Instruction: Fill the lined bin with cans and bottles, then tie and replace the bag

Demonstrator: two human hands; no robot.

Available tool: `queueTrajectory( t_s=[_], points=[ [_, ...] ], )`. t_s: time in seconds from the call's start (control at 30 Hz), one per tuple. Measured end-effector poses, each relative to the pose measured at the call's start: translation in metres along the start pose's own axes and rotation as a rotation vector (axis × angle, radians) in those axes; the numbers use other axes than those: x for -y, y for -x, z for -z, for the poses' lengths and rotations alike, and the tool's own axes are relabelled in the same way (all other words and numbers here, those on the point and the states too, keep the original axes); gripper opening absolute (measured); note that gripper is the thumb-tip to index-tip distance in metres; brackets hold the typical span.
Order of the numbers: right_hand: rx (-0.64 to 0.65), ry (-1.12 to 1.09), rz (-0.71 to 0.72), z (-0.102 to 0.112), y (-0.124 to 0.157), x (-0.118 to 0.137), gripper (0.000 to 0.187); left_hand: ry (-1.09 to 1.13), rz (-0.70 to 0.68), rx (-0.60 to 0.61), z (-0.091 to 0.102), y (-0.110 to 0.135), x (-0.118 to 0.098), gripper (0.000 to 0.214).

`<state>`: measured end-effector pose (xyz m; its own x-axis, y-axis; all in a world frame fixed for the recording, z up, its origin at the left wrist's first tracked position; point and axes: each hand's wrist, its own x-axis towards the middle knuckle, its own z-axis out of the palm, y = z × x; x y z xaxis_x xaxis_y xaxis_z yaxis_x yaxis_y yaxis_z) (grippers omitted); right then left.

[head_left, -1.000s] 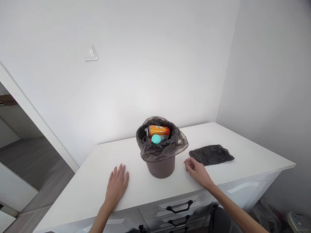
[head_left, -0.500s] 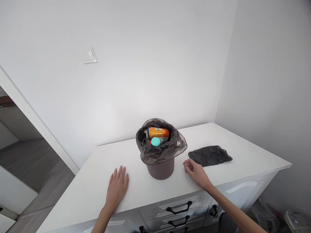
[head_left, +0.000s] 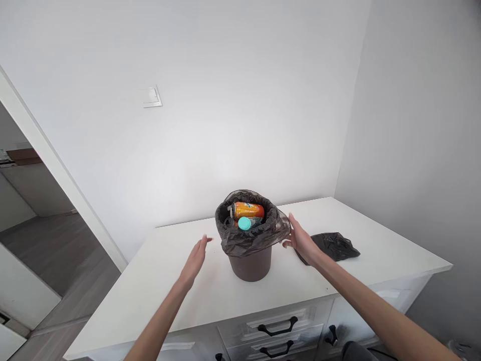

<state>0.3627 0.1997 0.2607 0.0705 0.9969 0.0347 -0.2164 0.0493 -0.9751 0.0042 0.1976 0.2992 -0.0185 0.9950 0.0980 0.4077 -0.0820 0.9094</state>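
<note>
A brown trash bin (head_left: 251, 268) stands upright on the white cabinet top. A dark translucent garbage bag (head_left: 244, 246) lines it, folded out over the rim. Inside lie an orange soda can (head_left: 248, 210) and something with a turquoise cap (head_left: 244, 223); what lies deeper is hidden. My left hand (head_left: 196, 258) is raised to the left of the bin, apart from it, fingers stretched out and holding nothing. On the other side, my right hand (head_left: 299, 239) is open at the bag's loose right edge, fingers apart; whether it touches the plastic is unclear.
A folded black garbage bag (head_left: 336, 246) lies on the cabinet top (head_left: 391, 245) behind my right hand. Drawers with black handles (head_left: 277, 327) are below the front edge. A wall with a light switch (head_left: 152, 97) rises behind; a doorway opens at left.
My left hand has lifted off the cabinet top and moved toward the bin. My right hand has risen and opened beside the bag's right edge. The view has shifted slightly.
</note>
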Motion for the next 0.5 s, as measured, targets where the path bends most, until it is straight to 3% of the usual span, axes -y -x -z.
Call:
queueTrajectory(
  t_s=[0.13,0.27,0.37,0.5],
  points=[
    [-0.009,-0.142,-0.056,-0.011,-0.016,0.064,0.055,0.238,0.101,0.112,-0.007,-0.032,-0.049,0.062],
    [-0.110,0.038,0.040,-0.015,-0.028,0.113,0.069,0.390,0.127,0.136,-0.004,-0.052,-0.097,0.050],
    [-0.160,0.163,0.161,-0.018,-0.035,0.139,0.076,0.460,0.072,0.056,0.002,-0.051,-0.128,0.050],
    [-0.196,0.286,0.274,-0.028,-0.042,0.164,0.069,0.520,-0.027,-0.087,0.007,-0.043,-0.162,0.072]
  ],
)
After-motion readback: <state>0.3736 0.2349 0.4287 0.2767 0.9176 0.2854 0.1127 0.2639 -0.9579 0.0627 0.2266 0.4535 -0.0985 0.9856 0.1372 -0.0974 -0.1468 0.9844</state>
